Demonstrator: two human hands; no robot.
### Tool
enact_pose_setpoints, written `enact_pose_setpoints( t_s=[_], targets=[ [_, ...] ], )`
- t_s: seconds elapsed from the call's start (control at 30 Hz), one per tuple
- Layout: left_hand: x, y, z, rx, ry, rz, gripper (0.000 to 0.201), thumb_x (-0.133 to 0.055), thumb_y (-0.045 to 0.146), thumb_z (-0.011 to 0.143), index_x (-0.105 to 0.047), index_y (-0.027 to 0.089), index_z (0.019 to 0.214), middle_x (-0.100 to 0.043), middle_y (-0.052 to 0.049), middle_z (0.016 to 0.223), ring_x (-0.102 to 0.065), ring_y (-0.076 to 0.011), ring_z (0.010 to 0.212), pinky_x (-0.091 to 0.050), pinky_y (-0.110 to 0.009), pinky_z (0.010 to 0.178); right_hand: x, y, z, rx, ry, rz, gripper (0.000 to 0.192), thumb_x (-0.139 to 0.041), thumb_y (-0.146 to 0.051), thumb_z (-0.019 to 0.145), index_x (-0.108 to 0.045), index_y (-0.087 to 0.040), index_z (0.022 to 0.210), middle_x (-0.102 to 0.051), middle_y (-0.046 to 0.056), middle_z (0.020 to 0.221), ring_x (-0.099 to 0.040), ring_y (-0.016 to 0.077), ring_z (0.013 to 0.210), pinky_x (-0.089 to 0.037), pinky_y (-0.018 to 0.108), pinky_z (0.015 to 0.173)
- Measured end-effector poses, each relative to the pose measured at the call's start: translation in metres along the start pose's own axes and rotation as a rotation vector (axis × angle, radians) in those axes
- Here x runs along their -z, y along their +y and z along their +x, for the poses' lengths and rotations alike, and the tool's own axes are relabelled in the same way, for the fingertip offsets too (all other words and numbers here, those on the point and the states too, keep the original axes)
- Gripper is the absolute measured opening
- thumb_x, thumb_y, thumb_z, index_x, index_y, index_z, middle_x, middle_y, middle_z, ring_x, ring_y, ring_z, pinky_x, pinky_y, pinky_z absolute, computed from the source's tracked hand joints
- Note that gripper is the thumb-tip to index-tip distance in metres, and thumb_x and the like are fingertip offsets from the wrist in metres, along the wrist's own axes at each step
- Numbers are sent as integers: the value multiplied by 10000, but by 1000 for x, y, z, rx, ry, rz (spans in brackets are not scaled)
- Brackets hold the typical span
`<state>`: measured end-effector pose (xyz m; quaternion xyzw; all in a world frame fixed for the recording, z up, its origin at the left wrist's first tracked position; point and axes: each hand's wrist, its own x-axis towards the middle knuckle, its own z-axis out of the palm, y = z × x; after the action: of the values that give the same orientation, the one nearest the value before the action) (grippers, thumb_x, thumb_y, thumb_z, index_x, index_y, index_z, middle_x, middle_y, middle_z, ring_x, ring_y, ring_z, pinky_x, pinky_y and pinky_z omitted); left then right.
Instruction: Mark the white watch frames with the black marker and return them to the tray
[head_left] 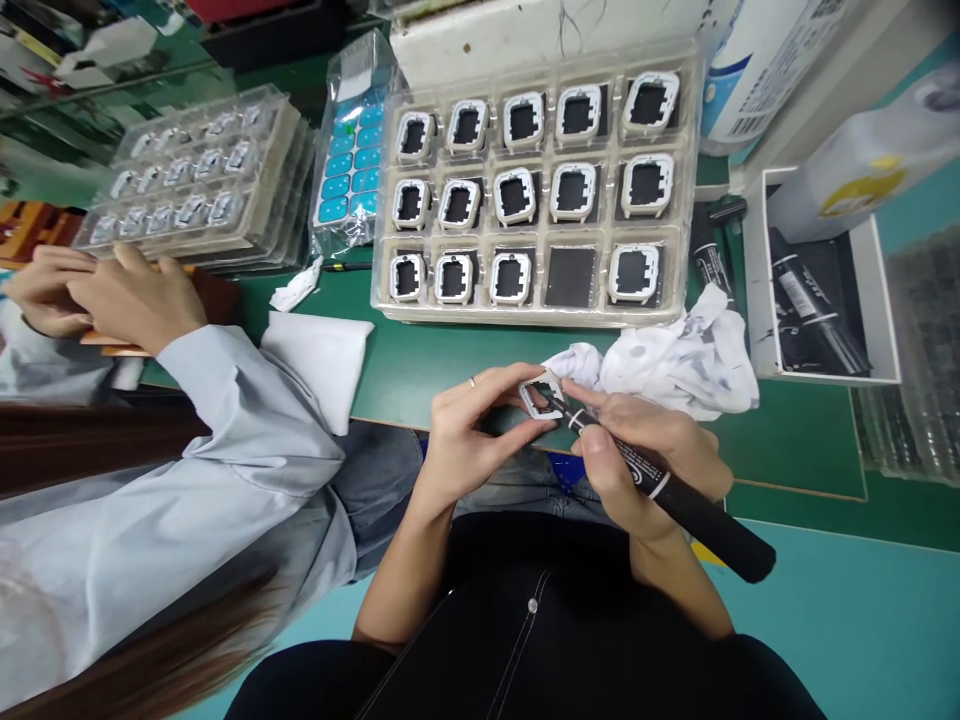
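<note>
Left hand grasps white frame by its edges; right hand grips black marker, tip at the frame. Tray of similar frames rests on counter.

A bag (blue pieces inside) lies near a folded cloth.

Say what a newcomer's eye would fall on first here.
Likely the black marker in the right grip, low at centre-right, its tip at a white frame pinched in the left grip. Beyond the hands, the tray stands out with three rows of similar frames. At left, a co-worker's pale sleeve reaches across the view.
</note>
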<state>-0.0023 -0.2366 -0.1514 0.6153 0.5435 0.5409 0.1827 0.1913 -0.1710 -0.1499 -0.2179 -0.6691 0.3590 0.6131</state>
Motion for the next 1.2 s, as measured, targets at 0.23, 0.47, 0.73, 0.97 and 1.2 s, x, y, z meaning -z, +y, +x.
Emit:
enact_pose_setpoints(
  t_s=[0.23,0.47,0.73,0.97,1.2],
  targets=[
    [19,12,18,-121,33,174,512,-1028,349,1008,-855,262,1482,-845,-115,1372,-864,-263,1106,-793,-367,888,-1,-5,1,-115,197,-68,177,-817,-193,1081,-790,-263,921,-728,-33,684,-950,344,861,-875,507,816],
    [36,4,117,-347,-112,460,530,-1022,518,973,-876,324,1445,-752,-145,1348,-724,-424,1300,-686,-671,1158,-7,6,-12,-93,234,-92,134,-848,-200,1083,-738,-274,1062,-816,-33,781,-968,353,954,-841,457,813],
    [8,-14,164,-310,-260,421,369,-1067,356,915,-888,257,1221,-743,-152,1380,-725,-496,1386,-647,-795,1225,-5,-2,0,-28,208,-176,140,-804,-190,1087,-693,-269,1056,-887,-4,844,-965,303,885,-788,327,710],
    [-41,-29,202,-275,-307,406,290,-1046,358,963,-814,184,980,-734,-92,1323,-814,-457,1334,-676,-856,1185,-5,0,0,-25,214,-176,140,-793,-203,1085,-687,-285,1043,-817,-42,733,-963,324,878,-807,383,745],
    [-5,16,193,-265,-424,300,315,-1023,295,945,-856,181,1187,-852,-55,1197,-883,-299,1138,-760,-587,1147,-7,3,-3,-11,236,-131,139,-789,-187,1099,-687,-281,1108,-829,-37,767,-966,334,904,-815,403,752]
  ],
)
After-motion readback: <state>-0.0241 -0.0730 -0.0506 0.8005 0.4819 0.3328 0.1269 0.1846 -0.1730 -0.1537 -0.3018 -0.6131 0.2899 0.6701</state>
